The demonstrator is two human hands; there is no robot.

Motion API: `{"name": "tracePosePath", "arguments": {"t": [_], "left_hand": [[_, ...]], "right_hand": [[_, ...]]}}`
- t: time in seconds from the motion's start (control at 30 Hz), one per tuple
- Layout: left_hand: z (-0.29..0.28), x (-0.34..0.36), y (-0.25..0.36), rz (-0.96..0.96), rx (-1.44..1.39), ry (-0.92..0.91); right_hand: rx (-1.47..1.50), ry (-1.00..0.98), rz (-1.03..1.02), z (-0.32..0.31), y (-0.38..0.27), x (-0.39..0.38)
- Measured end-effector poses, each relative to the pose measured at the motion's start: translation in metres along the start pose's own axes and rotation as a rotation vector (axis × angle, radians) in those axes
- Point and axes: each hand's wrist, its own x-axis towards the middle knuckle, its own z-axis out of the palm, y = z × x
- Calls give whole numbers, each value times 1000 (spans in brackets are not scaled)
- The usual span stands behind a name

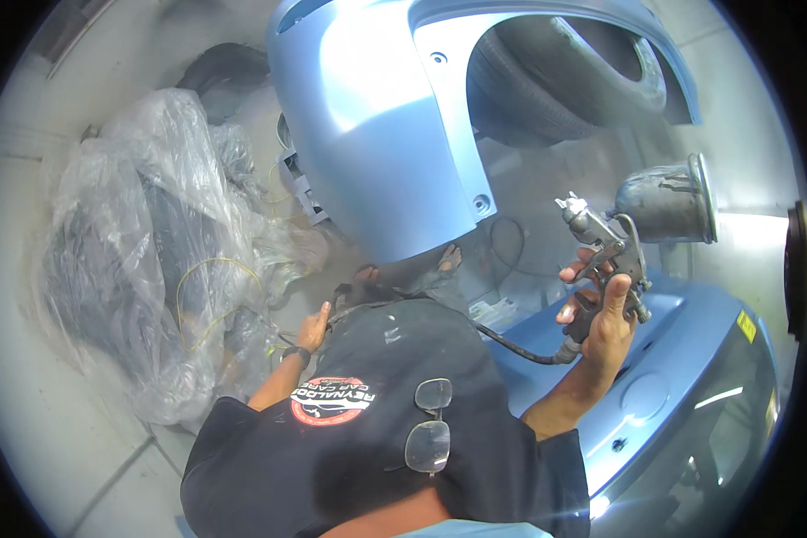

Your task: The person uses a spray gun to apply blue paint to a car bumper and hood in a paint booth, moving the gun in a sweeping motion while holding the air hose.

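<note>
My right hand is wrapped round the grip of a metal spray gun, fingers around its trigger area. A paint-streaked metal cup sits on the gun, tipped sideways to the right. From the base of the grip, a dark air hose runs left across the front of my body. My left hand, low at my left side with its thumb extended, is closed on the hose. Ahead of me stands a glossy light blue car fender with a wheel-arch cutout; the gun is to its lower right, apart from it.
Old tires lie behind the cutout. Clear plastic sheeting drapes over a bulky form on the left. Another blue car panel lies close by my right arm. A thin yellow cord loops over the sheeting.
</note>
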Motion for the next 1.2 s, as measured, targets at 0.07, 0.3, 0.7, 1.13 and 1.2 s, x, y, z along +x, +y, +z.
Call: {"name": "tracePosePath", "arguments": {"t": [0.07, 0.3, 0.7, 1.13, 1.2], "left_hand": [[8, 0, 4, 31, 18, 8], [50, 13, -46, 149, 147, 113], [142, -45, 128, -116, -59, 260], [165, -68, 129, -201, -46, 303], [169, -55, 119, -218, -58, 304]], "right_hand": [[-68, 13, -42, -10, 0, 3], [-164, -1, -330, -73, 38, 32], [-319, -538, -303, -132, 16, 153], [-223, -805, -267, -103, 39, 202], [-159, -580, -286, -87, 38, 204]]}}
